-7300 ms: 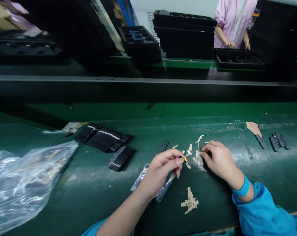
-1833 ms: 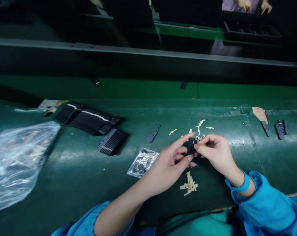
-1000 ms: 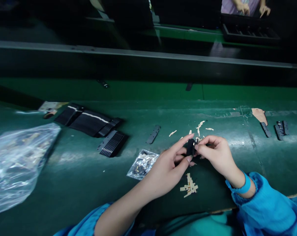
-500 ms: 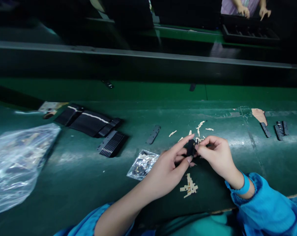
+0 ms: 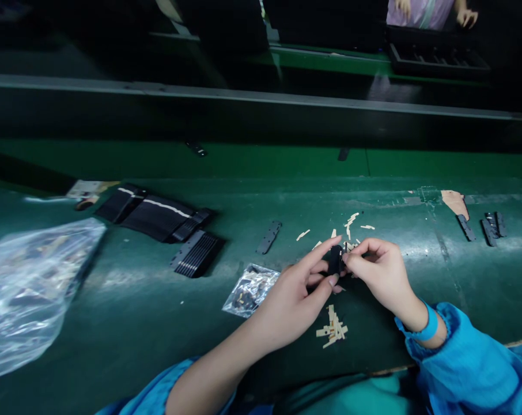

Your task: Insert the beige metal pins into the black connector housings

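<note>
Between the fingertips and thumb of my left hand (image 5: pixel 299 294) is a small black plate-like part (image 5: pixel 334 260), held on edge. My right hand (image 5: pixel 375 268) pinches at that part's right side; whatever is between its thumb and forefinger is too small to make out. Loose cream-coloured strips (image 5: pixel 351 222) lie scattered just beyond my fingers. A small pile of similar cream pieces (image 5: pixel 333 328) sits on the green table nearer to me. Left of my left hand lies a small clear bag (image 5: pixel 250 290) with dark and yellowish bits inside.
Stacks of black plates (image 5: pixel 161 216) and a large clear plastic bag (image 5: pixel 31 294) lie left. A single black plate (image 5: pixel 269 237) rests mid-table; several more black plates (image 5: pixel 490 229) lie right. Past the rail (image 5: pixel 261 99), a person in purple (image 5: pixel 434 14) is by a black tray (image 5: pixel 440 59).
My hands and the black part stay almost where they were. Small dark parts on the far strip have shifted right. The other person's hands have moved at the tray.
</note>
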The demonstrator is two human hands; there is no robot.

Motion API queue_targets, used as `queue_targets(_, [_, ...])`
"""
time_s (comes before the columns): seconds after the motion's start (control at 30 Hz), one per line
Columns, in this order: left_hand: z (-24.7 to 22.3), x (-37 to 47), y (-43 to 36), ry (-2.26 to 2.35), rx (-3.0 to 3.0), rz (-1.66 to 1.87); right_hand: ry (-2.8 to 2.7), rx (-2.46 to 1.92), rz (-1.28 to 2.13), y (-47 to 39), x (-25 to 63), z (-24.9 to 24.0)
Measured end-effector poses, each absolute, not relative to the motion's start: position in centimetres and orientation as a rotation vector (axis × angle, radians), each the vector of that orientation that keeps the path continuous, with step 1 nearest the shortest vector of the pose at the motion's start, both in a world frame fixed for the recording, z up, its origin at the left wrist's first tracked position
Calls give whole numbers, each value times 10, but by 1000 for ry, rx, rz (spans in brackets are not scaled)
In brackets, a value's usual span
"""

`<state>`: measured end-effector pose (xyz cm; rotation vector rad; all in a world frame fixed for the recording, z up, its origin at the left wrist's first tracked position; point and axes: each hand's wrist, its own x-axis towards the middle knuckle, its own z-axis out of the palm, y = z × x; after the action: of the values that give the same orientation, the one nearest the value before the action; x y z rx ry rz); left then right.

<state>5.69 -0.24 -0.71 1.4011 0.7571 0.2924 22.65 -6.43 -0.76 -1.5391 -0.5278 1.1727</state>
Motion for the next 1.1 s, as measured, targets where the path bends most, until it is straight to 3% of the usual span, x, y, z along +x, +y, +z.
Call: queue_targets(1.1, [-2,58,-2,758,1349,269,-579,-1525,1178,-66,225,-9])
